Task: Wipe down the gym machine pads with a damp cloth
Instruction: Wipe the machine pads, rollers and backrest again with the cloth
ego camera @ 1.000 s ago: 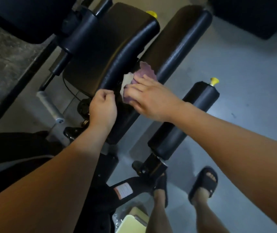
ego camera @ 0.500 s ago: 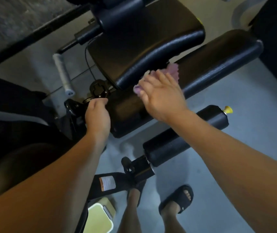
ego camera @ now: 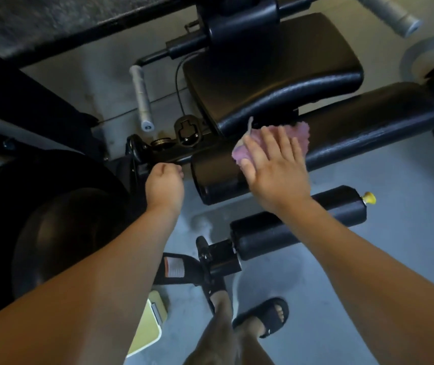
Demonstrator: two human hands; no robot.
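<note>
Head view, right grip [ego camera: 276, 167]: fingers straight, we press the pink cloth [ego camera: 301, 133] flat.
Cloth: on the long pad [ego camera: 368, 127], near its left end.
Pad axis: runs up-right from the grip, with open length that way.
Edges: seat pad [ego camera: 263, 75] just beyond the cloth; roller pad [ego camera: 297, 222] nearer us, apart.
Left grip [ego camera: 164, 184]: curled beside the pad end; we cannot tell if it holds anything.

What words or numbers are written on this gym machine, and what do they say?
No text here can be read.
sticker on the machine's lower frame: its print is too blurred to read.
black sandal: it has a small white mark, too small to make out.
</note>
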